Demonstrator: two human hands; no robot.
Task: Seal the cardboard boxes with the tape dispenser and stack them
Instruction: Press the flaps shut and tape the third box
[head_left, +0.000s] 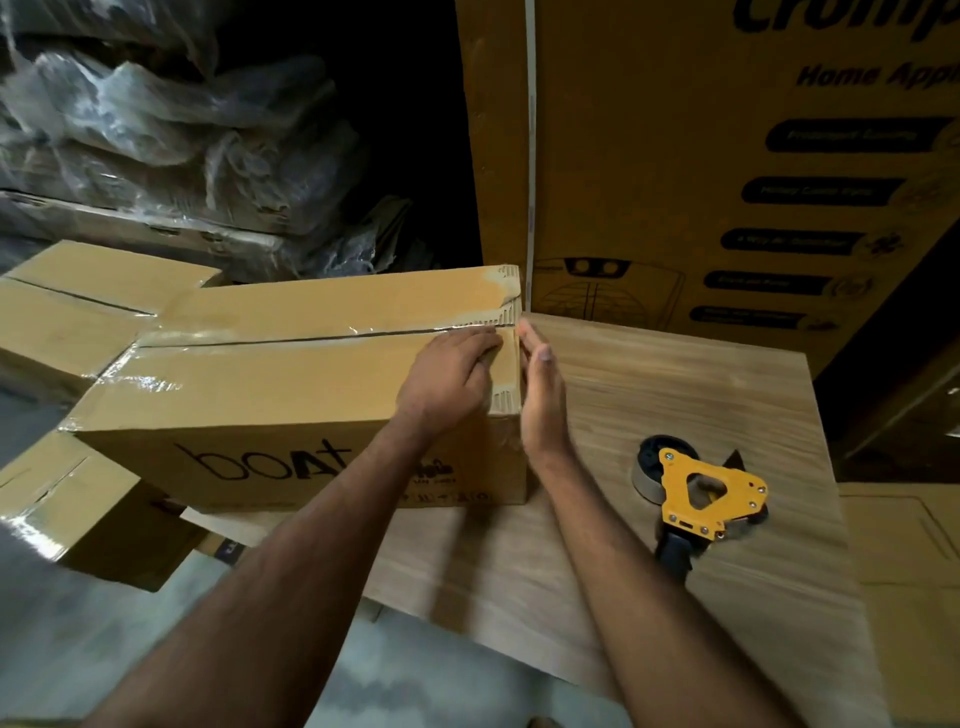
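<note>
Both hands flat and gripping nothing: left hand (451, 375) lies palm-down on the taped top of the cardboard box (291, 384), fingers straight and pressing near the right end of the centre seam, while right hand (540, 387) stands edge-on, fingers straight, against that box's right end face. "boAt" lettering shows on the near side, glossy clear tape runs along the seam. Box sits on a wood-grain tabletop (675, 374), overhanging its left edge. Yellow tape dispenser (698, 493) lies on the table to the right, well apart from either hand. Two more cardboard boxes, far-left box (78, 312) and lower-left box (67, 509), sit lower down. Behind stands a tall printed carton (701, 156); plastic-wrapped bundles (171, 119) fill the dim back left over a grey floor (291, 670).
</note>
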